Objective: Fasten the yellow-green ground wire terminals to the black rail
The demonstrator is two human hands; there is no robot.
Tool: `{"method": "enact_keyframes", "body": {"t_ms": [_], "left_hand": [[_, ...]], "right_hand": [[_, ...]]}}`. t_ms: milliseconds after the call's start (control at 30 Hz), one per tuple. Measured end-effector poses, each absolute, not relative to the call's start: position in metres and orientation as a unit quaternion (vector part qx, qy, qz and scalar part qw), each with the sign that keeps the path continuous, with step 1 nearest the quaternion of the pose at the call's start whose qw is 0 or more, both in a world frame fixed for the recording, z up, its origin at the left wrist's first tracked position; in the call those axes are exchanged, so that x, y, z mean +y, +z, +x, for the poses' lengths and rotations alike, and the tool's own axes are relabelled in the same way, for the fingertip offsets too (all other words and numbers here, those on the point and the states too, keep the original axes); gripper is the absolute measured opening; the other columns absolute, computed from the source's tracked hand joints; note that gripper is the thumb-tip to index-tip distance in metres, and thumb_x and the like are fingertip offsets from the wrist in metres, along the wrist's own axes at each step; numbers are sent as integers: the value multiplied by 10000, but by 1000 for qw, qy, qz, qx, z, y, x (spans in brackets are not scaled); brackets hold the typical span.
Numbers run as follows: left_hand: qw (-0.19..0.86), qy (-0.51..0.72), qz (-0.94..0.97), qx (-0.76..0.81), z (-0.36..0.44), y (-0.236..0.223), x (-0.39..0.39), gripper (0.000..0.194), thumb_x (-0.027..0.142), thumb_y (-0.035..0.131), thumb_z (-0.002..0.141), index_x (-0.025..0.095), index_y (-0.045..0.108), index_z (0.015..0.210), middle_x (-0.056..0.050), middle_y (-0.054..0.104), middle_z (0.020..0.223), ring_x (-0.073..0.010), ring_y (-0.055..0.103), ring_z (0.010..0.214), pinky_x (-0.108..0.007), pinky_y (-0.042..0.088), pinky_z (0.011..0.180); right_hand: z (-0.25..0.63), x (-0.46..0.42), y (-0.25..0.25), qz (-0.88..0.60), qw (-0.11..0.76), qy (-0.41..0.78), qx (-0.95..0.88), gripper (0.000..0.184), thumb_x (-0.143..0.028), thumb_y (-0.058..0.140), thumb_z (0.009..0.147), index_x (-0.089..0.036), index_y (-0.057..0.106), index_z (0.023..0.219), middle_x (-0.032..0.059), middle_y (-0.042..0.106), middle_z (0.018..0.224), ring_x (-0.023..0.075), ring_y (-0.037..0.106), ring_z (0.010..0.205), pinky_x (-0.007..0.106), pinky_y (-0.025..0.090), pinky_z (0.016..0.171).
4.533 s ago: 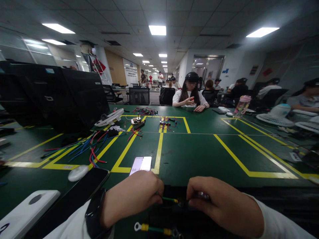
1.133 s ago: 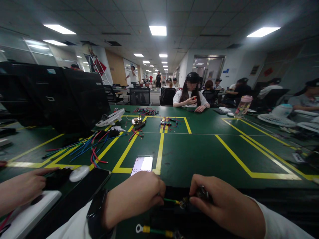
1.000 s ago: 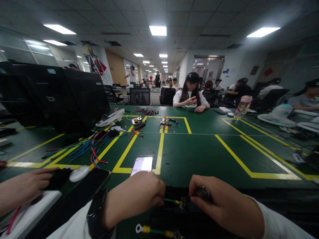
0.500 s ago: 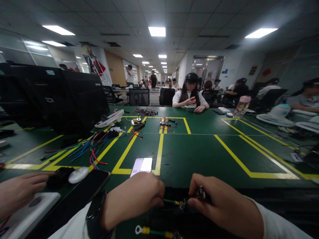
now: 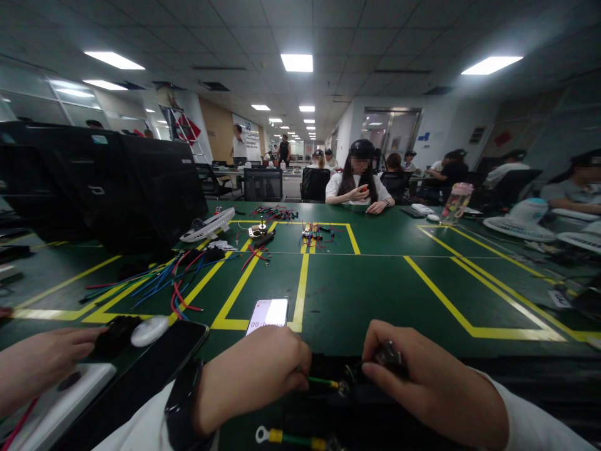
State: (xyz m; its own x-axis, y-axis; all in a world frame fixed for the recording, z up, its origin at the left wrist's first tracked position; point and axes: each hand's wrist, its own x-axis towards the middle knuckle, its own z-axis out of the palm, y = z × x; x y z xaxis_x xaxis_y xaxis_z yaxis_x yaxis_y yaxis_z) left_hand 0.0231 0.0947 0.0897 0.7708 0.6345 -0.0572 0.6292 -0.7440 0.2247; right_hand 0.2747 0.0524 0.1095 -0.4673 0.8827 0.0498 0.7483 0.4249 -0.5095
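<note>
My left hand (image 5: 256, 376), with a black band on the wrist, pinches a green wire (image 5: 322, 380). The wire's yellow-banded end meets a small metal fitting (image 5: 344, 387) in front of the dark area at the table's near edge. Just right of that fitting, my right hand (image 5: 417, 376) is closed around a shiny dark metal piece (image 5: 389, 354), whose kind I cannot make out. Below them lies a second green wire (image 5: 293, 439) with yellow bands and a ring terminal (image 5: 261, 434); its other end is in shadow.
A lit phone (image 5: 267, 313) showing a timer lies beyond my left hand. Another person's hand (image 5: 47, 360) is at far left, near a dark phone (image 5: 164, 357) and a white round lid (image 5: 149, 331). Loose wires (image 5: 176, 282) and a black case (image 5: 150, 188) stand further left.
My right hand has shifted slightly right, away from the metal fitting, and its metal piece has turned. My left hand stays on the green wire almost unmoved.
</note>
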Motion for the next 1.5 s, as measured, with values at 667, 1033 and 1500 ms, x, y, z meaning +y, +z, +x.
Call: {"method": "enact_keyframes", "body": {"t_ms": [667,1033,1500], "left_hand": [[113,8,932,344,24,90,94,44,207,693,803,224,727,780,-9,725,706,-186,642,626,-255,405,545],[112,13,932,344,23,87,95,47,216,692,799,232,726,770,6,708,692,-171,622,608,-248,397,537],[108,10,932,347,23,86,96,55,225,683,807,237,734,795,-7,727,722,-188,647,641,-257,409,557]], "right_hand": [[271,54,103,-470,142,218,-844,84,-136,584,837,-218,586,850,-22,661,768,149,582,685,258,390,608],[271,52,101,-493,143,208,-832,60,-185,610,826,-207,586,876,15,675,764,192,607,696,283,389,601],[273,51,100,-466,136,233,-843,79,-143,572,853,-219,583,837,-24,654,775,149,579,704,263,391,626]]}}
